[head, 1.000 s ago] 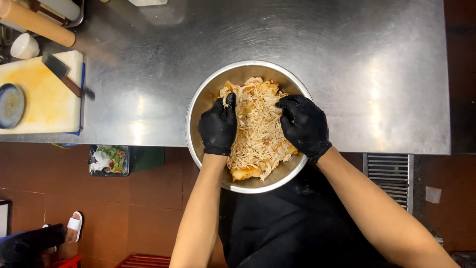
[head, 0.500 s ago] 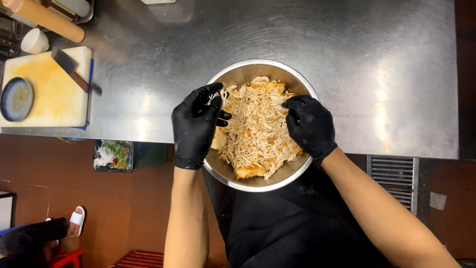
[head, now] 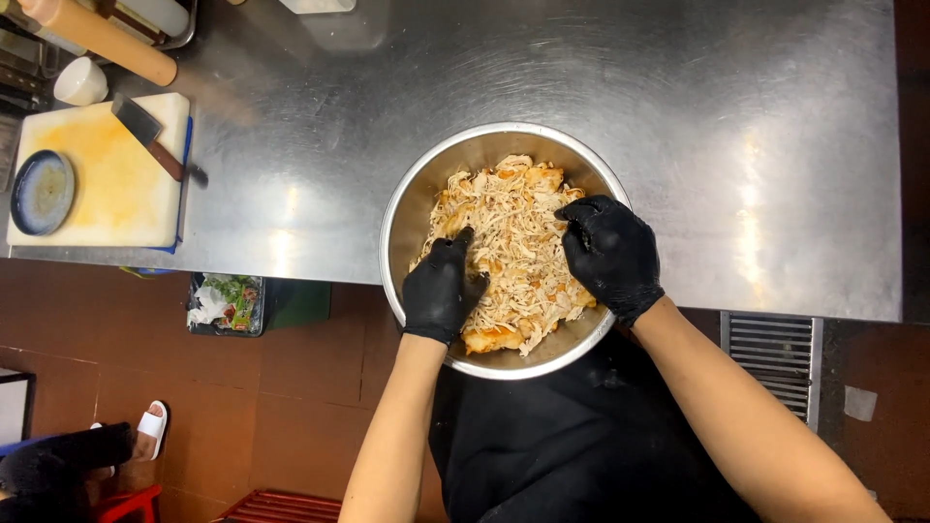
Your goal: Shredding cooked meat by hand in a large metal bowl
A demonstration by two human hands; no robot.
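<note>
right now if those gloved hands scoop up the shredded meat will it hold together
Probably not: the shredded meat lies in loose thin strands, so it would likely sag and drop bits. The orange sauce looks wet, so probably slippery against the left hand.

Both hands are in black disposable gloves, the thin stretchy kind with a slightly matte finish, and you can see wrinkles over the knuckles. Left hand (head: 443,288) glove ends in a snug cuff right at the wrist, same deal on the right hand (head: 610,254). Forearms are bare, no sleeves. Black apron or top covers the torso near the bottom.
</note>
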